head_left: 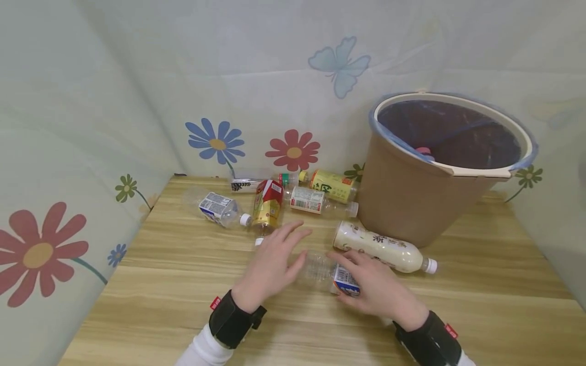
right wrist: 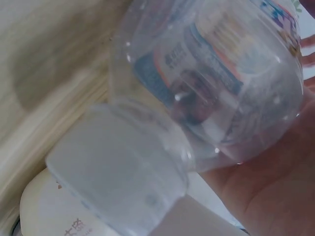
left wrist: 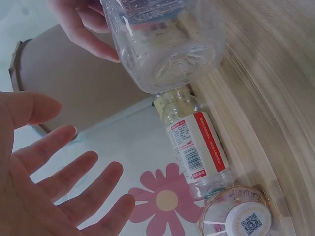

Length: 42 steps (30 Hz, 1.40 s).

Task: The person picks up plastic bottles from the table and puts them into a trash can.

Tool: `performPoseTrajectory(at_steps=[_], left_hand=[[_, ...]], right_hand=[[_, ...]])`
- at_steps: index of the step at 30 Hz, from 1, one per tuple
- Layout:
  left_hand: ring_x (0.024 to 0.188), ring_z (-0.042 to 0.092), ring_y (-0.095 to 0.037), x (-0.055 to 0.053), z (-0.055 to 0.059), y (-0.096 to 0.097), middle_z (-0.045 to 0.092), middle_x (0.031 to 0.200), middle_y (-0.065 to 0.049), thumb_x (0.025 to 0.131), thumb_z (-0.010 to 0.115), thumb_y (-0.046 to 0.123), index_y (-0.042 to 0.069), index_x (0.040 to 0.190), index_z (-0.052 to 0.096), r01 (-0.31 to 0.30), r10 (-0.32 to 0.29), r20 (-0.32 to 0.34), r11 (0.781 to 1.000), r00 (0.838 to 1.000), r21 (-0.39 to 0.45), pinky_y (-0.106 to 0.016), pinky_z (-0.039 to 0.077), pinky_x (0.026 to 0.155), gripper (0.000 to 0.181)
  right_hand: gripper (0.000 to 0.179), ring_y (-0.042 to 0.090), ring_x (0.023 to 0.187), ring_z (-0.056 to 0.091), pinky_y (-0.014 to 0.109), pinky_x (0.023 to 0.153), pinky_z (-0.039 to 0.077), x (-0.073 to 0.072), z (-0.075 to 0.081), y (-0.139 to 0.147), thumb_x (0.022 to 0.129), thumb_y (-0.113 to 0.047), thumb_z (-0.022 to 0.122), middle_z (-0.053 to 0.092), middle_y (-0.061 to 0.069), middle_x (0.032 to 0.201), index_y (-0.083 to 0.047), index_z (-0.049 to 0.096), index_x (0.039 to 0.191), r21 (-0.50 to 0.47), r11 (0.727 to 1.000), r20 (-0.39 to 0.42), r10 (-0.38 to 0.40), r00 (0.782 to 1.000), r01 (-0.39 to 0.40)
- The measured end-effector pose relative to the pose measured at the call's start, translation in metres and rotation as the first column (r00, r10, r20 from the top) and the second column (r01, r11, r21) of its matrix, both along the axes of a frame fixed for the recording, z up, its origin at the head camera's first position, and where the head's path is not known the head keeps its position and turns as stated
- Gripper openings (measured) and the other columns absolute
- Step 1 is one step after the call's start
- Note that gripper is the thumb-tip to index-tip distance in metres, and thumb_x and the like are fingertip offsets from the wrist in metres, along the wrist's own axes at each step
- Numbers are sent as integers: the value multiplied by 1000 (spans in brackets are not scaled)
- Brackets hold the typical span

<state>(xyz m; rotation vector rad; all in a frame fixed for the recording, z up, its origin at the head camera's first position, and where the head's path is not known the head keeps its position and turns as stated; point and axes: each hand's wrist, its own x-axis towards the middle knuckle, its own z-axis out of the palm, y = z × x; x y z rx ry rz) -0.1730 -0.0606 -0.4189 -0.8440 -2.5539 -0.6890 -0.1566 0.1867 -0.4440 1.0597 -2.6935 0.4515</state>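
In the head view, near the cream bottle (head_left: 380, 247), the right hand (head_left: 377, 285) grips the clear bottle (head_left: 341, 278) and mostly hides its neck. The left wrist view reveals its base (left wrist: 182, 66), and the left hand (left wrist: 47, 196) apart, fingers (left wrist: 96, 191) spread. The right wrist view shows its white cap (right wrist: 120, 167), blurred.

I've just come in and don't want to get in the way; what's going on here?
A person's bare right hand grips a clear plastic bottle with a blue-and-white label. The open left hand is near its base, holding nothing. A cream-coloured bottle with a white cap lies beside the tall brown bin with a blue liner. More labelled plastic bottles lie farther back on the wood-grain table.
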Motion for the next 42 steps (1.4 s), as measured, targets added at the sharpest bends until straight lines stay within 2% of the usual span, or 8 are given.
performPoseTrajectory(at_steps=[4,10,17,21,28,42], left_hand=[[122,49,-24,0,-2,1,48,139,-9,90,60,24,15,130,55,-1,2,7,1000,1000,-13,-45,43,98,41],[120,51,-25,0,-3,2,48,139,-10,91,60,26,16,129,56,0,0,23,1000,1000,-21,-46,45,96,40],[118,52,-26,1,-3,3,48,139,-10,91,59,26,17,128,56,2,-1,36,999,999,-38,-46,45,96,39],[117,53,-26,1,-4,2,49,138,-10,90,60,25,17,127,57,5,-4,42,1000,999,-31,-45,46,95,38],[117,53,-25,0,-4,2,49,138,-10,91,59,25,16,127,58,10,-9,47,1000,999,-19,-45,46,94,37],[118,53,-27,-1,-6,2,48,138,-10,92,57,27,16,126,58,12,-11,52,999,999,-32,-47,46,94,36]], right_hand=[[83,21,87,57,39,65,50,1,-1,-1,69,-44,77,57,3,109,-28,42,142,33,999,4,6,1000,-6],[83,23,85,58,39,61,50,3,-2,-3,70,-47,76,56,7,114,-33,40,143,74,997,24,-12,1000,10],[82,18,88,57,35,60,49,6,-4,-5,71,-45,75,55,7,117,-32,39,144,76,997,78,-9,997,3],[85,14,84,55,31,60,47,7,-5,-6,70,-44,76,56,7,115,-31,38,145,63,998,100,-9,995,3],[92,14,93,53,33,71,51,9,-8,-8,68,-38,78,53,6,119,-29,32,148,49,999,142,-6,990,-1],[93,15,95,52,35,74,51,10,-9,-9,70,-33,77,51,4,118,-29,29,149,44,999,172,-3,985,-5]])
